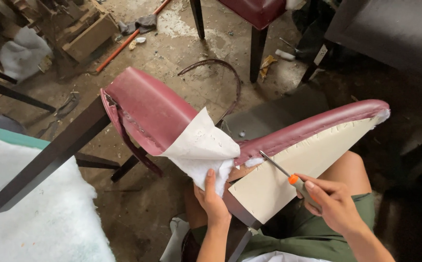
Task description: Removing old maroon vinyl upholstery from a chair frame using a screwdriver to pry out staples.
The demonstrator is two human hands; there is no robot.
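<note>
Left hand pinched the peeled-back white lining and batting of the maroon chair seat. Right hand was clenched around an orange-handled screwdriver, tip at the stapled edge.

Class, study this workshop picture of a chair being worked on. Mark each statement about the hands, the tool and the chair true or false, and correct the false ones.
1. The right hand holds a screwdriver with an orange and grey handle. True.
2. The chair covering is blue. False: it is dark red.
3. The left hand grips white padding peeled back from the chair. True.
4. The screwdriver tip points at the floor. False: it rests at the edge of the beige panel, by the red seam.
5. The person wears green shorts. True.
</note>
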